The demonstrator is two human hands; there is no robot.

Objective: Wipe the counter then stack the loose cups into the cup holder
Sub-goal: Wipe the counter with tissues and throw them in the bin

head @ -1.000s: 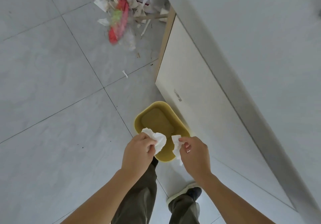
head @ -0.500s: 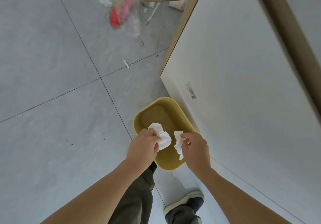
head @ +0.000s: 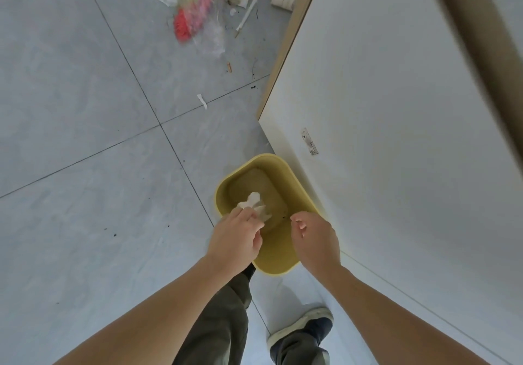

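Note:
I am looking down at a yellow waste bin on the floor beside a white cabinet. Crumpled white tissue lies inside the bin, just past the fingertips of my left hand. That hand hovers over the bin's left rim with its fingers loosely apart, and I see nothing held in it. Over the right rim, my right hand is empty with its fingers slightly curled. No cups, cup holder or counter top are in view.
The white cabinet side with a wooden edge fills the right. Grey tiled floor spreads to the left. A pile of litter with red and green plastic lies at the top. My legs and shoe are below the bin.
Both hands held crumpled tissue above the bin before. Now the tissue is down inside the bin and both hands are empty. The view has moved closer to the bin.

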